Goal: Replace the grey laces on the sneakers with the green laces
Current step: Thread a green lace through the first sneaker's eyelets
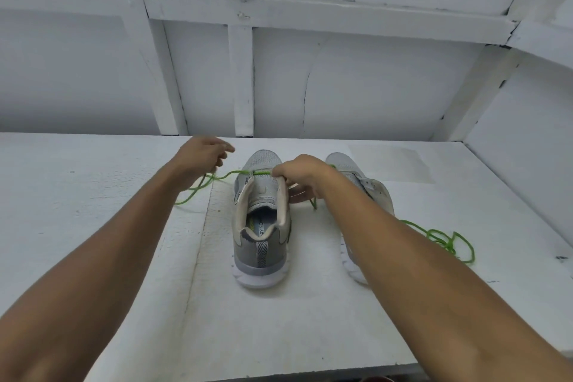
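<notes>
Two grey sneakers stand on a white tabletop (108,195), heels toward me. The left sneaker (262,226) has a green lace (235,173) running across its lowest eyelets. My left hand (201,158) is left of the toe and pinches the lace's left part, which trails down to the table. My right hand (302,174) grips the lace at the shoe's right eyelet edge. The right sneaker (370,186) is mostly hidden behind my right forearm. A second green lace (446,239) lies in loose loops to its right. No grey laces are in view.
A white panelled wall (279,71) with vertical and horizontal battens rises just behind the table. The table's front edge (248,372) runs close to me at the bottom. A white side wall closes in on the right.
</notes>
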Demonstrator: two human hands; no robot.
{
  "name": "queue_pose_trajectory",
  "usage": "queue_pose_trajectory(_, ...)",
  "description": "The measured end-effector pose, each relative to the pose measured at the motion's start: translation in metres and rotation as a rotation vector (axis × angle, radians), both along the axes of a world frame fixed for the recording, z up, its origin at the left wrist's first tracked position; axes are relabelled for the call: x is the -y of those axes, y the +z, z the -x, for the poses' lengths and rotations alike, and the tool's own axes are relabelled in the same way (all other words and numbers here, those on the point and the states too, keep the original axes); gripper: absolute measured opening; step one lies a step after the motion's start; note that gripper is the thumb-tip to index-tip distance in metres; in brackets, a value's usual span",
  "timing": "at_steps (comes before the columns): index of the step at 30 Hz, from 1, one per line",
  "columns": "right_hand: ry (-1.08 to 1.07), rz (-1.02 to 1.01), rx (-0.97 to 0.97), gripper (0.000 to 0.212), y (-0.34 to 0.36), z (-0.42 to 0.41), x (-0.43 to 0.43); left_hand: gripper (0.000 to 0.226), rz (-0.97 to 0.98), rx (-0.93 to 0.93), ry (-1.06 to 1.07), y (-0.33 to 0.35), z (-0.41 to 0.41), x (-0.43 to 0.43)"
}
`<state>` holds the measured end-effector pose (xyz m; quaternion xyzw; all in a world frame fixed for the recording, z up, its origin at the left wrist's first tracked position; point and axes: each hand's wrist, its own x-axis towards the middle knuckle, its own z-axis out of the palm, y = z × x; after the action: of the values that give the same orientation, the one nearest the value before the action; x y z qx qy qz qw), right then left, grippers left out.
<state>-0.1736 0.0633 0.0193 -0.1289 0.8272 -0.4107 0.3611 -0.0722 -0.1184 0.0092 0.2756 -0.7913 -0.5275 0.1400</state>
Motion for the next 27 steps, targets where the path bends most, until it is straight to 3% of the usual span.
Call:
queue_pose_trajectory(4, -0.044, 0.044, -0.023, 0.008, -0.007, 0.002, -0.002, 0.019, 0.153, 0.022, -0.147, -0.003, 0.013, -0.024)
queue_pose_trajectory(11, -0.123, 0.109, 0.065, 0.023, -0.018, 0.000, -0.007, 0.002, 0.119, 0.108, -0.143, -0.020, 0.032, -0.042)
queue_pose_trajectory(27, -0.166, 0.140, 0.120, 0.023, -0.022, -0.002, -0.009, 0.004, 0.220, 0.195, -0.167, -0.021, 0.037, -0.050)
